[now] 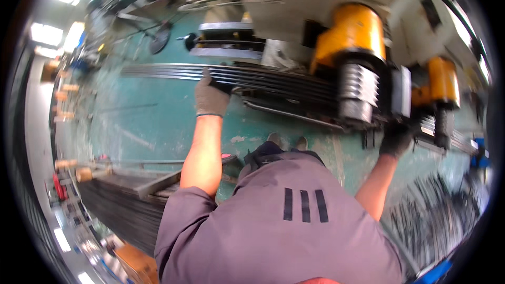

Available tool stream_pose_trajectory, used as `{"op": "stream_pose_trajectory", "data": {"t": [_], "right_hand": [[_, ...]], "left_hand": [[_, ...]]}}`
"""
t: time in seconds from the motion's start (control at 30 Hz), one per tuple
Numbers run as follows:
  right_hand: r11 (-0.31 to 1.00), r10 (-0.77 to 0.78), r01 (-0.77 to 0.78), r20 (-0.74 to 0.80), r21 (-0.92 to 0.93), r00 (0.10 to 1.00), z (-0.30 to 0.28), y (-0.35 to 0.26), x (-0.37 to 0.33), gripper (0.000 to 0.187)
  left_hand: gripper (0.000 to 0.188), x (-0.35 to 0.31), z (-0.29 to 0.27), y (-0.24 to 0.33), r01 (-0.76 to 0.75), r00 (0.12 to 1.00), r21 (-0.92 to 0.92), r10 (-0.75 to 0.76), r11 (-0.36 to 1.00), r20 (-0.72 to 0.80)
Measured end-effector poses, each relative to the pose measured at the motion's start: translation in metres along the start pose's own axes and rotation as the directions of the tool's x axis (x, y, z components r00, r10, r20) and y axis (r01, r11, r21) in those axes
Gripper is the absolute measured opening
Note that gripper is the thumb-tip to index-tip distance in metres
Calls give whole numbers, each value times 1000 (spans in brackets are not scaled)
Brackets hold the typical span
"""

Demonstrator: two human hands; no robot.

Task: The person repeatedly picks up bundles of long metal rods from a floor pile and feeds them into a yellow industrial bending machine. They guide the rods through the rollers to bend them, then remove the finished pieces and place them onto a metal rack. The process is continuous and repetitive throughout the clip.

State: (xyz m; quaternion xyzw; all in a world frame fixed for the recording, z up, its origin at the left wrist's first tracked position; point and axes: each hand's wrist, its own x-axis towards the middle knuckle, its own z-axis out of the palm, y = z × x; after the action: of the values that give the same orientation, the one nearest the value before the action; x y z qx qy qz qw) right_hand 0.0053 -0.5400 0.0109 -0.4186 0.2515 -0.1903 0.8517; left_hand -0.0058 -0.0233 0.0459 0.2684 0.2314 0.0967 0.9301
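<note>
A bundle of several long, thin metal bars (252, 78) runs from the left into the machine. My left hand (211, 94), in a grey glove with a dark palm, is closed around the bars, its thumb lying over the top. Under an orange cylinder (357, 31), a ridged metal roller (359, 89) stands at the bars' right part. My right hand (397, 139), in a dark glove, is at the machine's right side, beside a second ridged roller (444, 126). Blur and shadow hide its fingers, so what it touches does not show.
A second orange cylinder (443, 81) stands further right. At lower left, a large stack of dark bars (121, 208) lies by a metal frame, near a cardboard box (137, 264). Many metal pieces (436, 215) are piled at lower right. The floor (142, 126) is green.
</note>
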Motion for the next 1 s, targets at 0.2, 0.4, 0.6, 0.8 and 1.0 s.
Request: {"op": "stream_pose_trajectory", "data": {"t": [0.2,0.4,0.6,0.8,1.0], "right_hand": [[918,291,-395,746,-40,600,-142,36,36,55],[914,196,-320,-416,-251,888,-144,80,-13,53],[764,286,-554,-596,-330,750,-189,142,-78,52],[805,469,-590,-677,63,567,-220,161,-115,36],[826,476,-557,-421,-87,772,-206,153,-127,27]], "left_hand": [[41,22,-36,60,-211,967,-98,194,972,-164],[34,69,-111,156,-377,896,-116,331,919,-296],[35,115,-191,273,-466,830,29,448,884,-332],[42,131,-226,349,-396,835,178,434,901,-337],[50,169,-264,382,-349,929,229,368,909,-45]]}}
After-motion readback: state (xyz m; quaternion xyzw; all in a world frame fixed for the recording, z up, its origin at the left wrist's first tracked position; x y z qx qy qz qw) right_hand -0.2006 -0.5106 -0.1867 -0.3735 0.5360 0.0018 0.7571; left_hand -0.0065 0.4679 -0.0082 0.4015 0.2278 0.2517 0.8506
